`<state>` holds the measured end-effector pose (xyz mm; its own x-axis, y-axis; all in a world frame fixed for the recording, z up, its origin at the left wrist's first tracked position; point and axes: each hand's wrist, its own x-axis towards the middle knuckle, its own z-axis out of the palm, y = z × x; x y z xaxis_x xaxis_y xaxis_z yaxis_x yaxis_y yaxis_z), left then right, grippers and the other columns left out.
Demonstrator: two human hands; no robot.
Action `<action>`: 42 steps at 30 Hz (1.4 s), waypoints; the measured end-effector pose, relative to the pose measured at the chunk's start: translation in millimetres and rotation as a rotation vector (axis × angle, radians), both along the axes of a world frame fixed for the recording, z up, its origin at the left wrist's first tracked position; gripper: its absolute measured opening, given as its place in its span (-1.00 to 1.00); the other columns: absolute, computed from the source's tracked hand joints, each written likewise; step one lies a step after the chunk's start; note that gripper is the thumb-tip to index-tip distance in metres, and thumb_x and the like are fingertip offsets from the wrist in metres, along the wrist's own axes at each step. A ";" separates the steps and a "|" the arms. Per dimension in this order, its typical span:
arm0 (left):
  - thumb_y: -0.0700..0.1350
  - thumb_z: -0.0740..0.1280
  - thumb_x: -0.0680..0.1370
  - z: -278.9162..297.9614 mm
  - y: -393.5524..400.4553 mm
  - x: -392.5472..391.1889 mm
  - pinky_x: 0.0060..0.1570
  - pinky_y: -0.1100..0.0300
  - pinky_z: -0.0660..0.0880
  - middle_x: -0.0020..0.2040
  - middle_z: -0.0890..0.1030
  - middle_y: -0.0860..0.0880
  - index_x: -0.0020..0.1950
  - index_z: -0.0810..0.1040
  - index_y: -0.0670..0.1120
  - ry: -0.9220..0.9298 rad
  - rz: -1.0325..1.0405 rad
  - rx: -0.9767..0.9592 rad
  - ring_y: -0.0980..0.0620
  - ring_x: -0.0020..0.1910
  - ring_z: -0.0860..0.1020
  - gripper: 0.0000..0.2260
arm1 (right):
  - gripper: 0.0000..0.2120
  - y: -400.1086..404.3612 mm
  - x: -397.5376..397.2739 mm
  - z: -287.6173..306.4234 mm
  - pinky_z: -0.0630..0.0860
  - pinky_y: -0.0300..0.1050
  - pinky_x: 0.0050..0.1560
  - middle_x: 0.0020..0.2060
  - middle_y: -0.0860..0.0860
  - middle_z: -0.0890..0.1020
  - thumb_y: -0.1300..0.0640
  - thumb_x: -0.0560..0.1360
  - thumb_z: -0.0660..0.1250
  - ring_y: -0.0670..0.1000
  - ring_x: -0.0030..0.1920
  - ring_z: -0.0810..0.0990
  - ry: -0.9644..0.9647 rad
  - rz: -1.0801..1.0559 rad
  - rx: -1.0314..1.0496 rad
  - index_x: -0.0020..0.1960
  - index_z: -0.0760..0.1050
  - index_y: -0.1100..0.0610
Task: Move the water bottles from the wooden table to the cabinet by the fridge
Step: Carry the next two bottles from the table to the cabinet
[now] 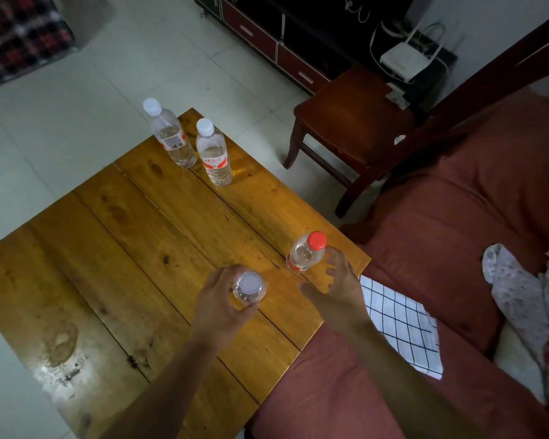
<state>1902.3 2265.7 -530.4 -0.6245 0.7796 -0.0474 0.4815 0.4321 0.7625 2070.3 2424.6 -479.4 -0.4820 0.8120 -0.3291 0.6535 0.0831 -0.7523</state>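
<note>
While the left hand (217,304) curls round the white-capped bottle (249,288) over the wooden table (133,236), I see the right hand (336,280) spread and empty, fingertips (330,253) just beside the red-capped bottle (306,251) near the table's right edge.

The room is dim, and the picture is dark toward its corners, most of all along the top right and bottom. Soft, cool light spreads over the pale floor tiles (61,147) in the upper left of the frame. The wooden table (133,236) carries a whitish glare patch near its lower left edge, and a faint bright spot sits beside the bottle with the red label (214,155) near the upper middle. Shadows are weak and diffuse. Straight lines bow at the frame's edges from the wide lens. Fine detail is smeared, and the right hand (339,280) looks slightly blurred.
</note>
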 end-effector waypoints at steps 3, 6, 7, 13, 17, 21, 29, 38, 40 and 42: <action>-0.09 0.65 0.23 -2.4 -1.3 -0.5 -0.10 0.24 0.58 0.12 0.57 0.05 0.25 0.54 -0.04 -0.021 0.007 0.034 0.10 0.06 0.56 -0.37 | -0.23 0.1 -11.8 -14.0 0.52 0.02 0.16 0.28 -0.14 0.44 -0.01 0.30 0.58 -0.08 0.27 0.44 0.061 -0.100 0.044 0.40 0.28 -0.08; -0.08 0.65 0.24 -4.9 -2.2 0.1 -0.07 0.29 0.56 0.14 0.57 0.04 0.25 0.54 -0.05 -0.029 -0.003 0.054 0.07 0.10 0.57 -0.38 | -0.28 5.2 -25.1 -29.4 0.53 -0.02 0.13 0.20 -0.12 0.49 -0.09 0.24 0.61 -0.09 0.20 0.49 0.089 -0.199 0.081 0.31 0.35 -0.10; -0.08 0.65 0.24 -6.5 -1.9 0.2 -0.06 0.33 0.54 0.14 0.57 0.05 0.25 0.53 -0.04 -0.035 -0.004 0.060 0.08 0.11 0.56 -0.38 | -0.28 7.1 -29.0 -33.8 0.53 -0.08 0.11 0.19 -0.10 0.49 -0.08 0.24 0.62 -0.10 0.17 0.48 0.095 -0.221 0.086 0.30 0.37 -0.07; -0.15 0.64 0.26 -18.7 -4.9 7.5 0.00 0.47 0.45 0.12 0.58 0.03 0.25 0.53 -0.04 -0.075 0.057 0.093 0.14 0.12 0.53 -0.40 | -0.35 12.0 -40.1 -53.0 0.45 -0.21 0.03 0.10 -0.05 0.50 0.03 0.23 0.63 -0.22 0.03 0.45 0.119 -0.289 0.163 0.23 0.43 0.05; -0.13 0.64 0.27 -24.0 -6.0 9.9 0.00 0.47 0.45 0.12 0.59 0.04 0.24 0.54 -0.05 -0.091 0.095 0.088 0.09 0.12 0.55 -0.42 | -0.40 17.7 -36.8 -55.1 0.51 -0.27 -0.02 0.05 -0.10 0.55 -0.04 0.22 0.62 -0.21 0.04 0.52 0.105 -0.250 0.187 0.18 0.45 -0.03; -0.15 0.64 0.24 -24.1 -4.7 4.6 -0.03 0.26 0.55 0.08 0.60 0.02 0.23 0.53 -0.01 -0.082 0.108 0.096 0.03 0.07 0.58 -0.40 | -0.43 16.6 -28.7 -48.9 0.51 -0.25 -0.02 0.00 -0.12 0.60 -0.02 0.22 0.62 -0.13 0.02 0.57 0.109 -0.146 0.189 0.15 0.48 -0.04; 0.03 0.51 0.27 -17.5 -10.9 -2.3 -0.05 0.26 0.54 0.07 0.59 0.07 0.20 0.53 0.00 -0.079 0.115 0.105 0.07 0.06 0.57 -0.48 | -0.37 -10.4 -7.4 -40.2 0.45 -0.46 -0.04 0.05 -0.21 0.54 0.10 0.20 0.62 -0.24 0.06 0.55 0.117 0.128 0.155 0.13 0.40 -0.24; -0.06 0.64 0.25 -19.5 -2.2 2.4 -0.01 0.37 0.48 0.13 0.55 0.08 0.21 0.42 0.22 -0.142 0.097 0.094 0.13 0.12 0.52 -0.36 | -0.33 -24.5 -8.0 -46.6 0.38 -0.53 -0.03 0.09 -0.25 0.49 0.04 0.23 0.63 -0.32 0.11 0.47 0.089 0.047 0.093 0.22 0.37 -0.16; -0.07 0.65 0.26 -20.6 0.0 3.8 -0.03 0.33 0.50 0.11 0.56 0.08 0.21 0.45 0.15 -0.105 0.123 0.094 0.14 0.10 0.53 -0.39 | -0.35 -27.3 -7.1 -49.3 0.38 -0.54 -0.04 0.05 -0.21 0.55 0.07 0.22 0.65 -0.31 0.08 0.50 0.109 0.002 0.091 0.20 0.40 -0.09; -0.11 0.65 0.25 -20.7 0.5 4.2 -0.06 0.31 0.53 0.08 0.57 0.07 0.20 0.51 0.05 -0.074 0.144 0.102 0.17 0.09 0.53 -0.41 | -0.38 -28.3 -6.6 -49.7 0.38 -0.56 -0.08 0.00 -0.17 0.59 0.09 0.23 0.64 -0.33 0.05 0.51 0.109 -0.032 0.101 0.20 0.44 0.00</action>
